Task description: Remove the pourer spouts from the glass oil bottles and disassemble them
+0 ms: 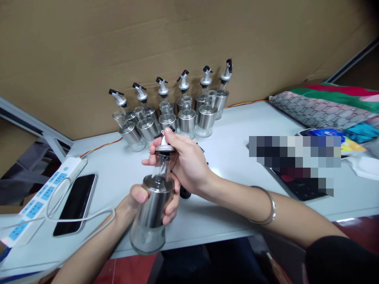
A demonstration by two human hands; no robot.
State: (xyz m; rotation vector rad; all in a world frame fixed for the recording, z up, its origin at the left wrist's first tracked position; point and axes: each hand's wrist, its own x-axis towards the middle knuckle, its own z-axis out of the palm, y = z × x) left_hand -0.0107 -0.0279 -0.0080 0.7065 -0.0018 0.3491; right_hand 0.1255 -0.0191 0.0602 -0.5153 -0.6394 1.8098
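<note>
Left hand [136, 196] closes round the metal sleeve of a glass bottle [156, 203], thumb on its left side, fingers wrapping in from the right; palm hidden behind. Right hand [191, 163] pinches the silver-and-black pourer [164, 148] at the bottle's mouth: thumb up on the pourer, fingers curled behind, tips poking out on the left side. Pourer sits on the neck; can't tell how tightly.

Left forearm comes up from the lower left, hand low. Right forearm reaches in from the right, nearly level, wrist bent over the top, bracelet [272, 207] on it. Hands just beside each other, right above left.

Held bottle leans a bit, mouth away from the person, base overlapping the front edge of the table [225, 205] in view; contact with the tabletop unclear.

Along the back edge: row of bottles with pourers [183, 85], and just before them bottles with open necks [187, 118]. Small black round part [185, 192] on the table under the right hand, partly hidden. Left end: power strip [41, 197], phone [75, 205] beside it, white cable [89, 218] crossing over. Right end: dark flat device [304, 185], partly pixelated; patterned cloth [314, 108] near the back right corner.
</note>
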